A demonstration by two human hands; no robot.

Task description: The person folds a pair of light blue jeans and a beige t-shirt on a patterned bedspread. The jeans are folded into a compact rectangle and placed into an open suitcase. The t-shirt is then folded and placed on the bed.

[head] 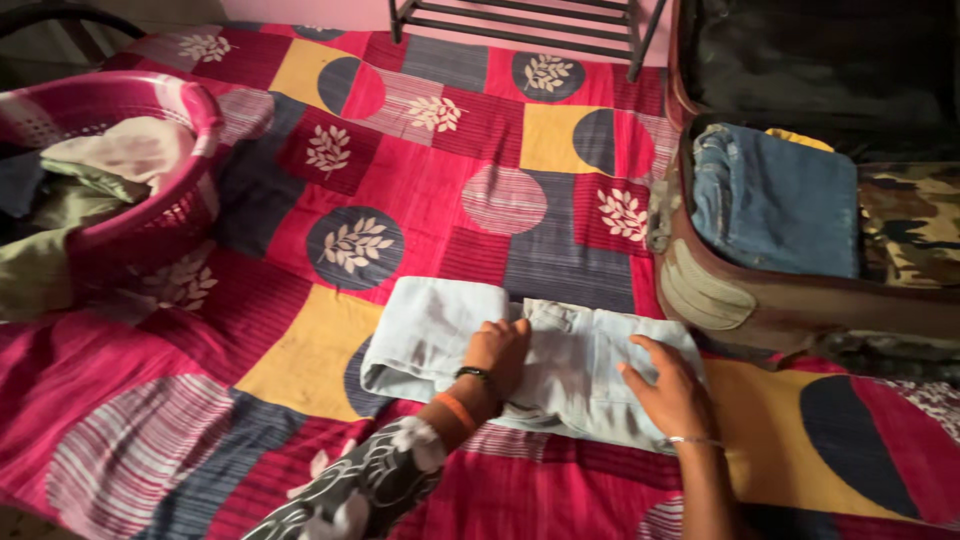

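- Pale jeans [560,365], folded into a flat bundle, lie on the near middle of the patchwork bedspread [420,170], just left of the open suitcase.
- Left hand [497,352] rests on the middle of the folded jeans, fingers curled and pressing down on the cloth; it grips nothing that I can see.
- A dark band and an orange band sit on that wrist, and a black sleeve with a white flower print covers the forearm.
- Right hand [668,390] lies flat and spread on the right part of the jeans, palm down, with a thin bangle at the wrist.
- Brown suitcase [720,295] stands open at the right, its near edge just beside the jeans.
- Inside it a folded blue denim piece [775,205] lies flat, with a camouflage-print cloth [915,225] to its right and a bit of yellow behind.
- A pink laundry basket [150,215] sits at the far left on the bedspread, well apart from the hands, holding cream and olive clothes.
- A dark metal rack [520,25] stands at the far edge.
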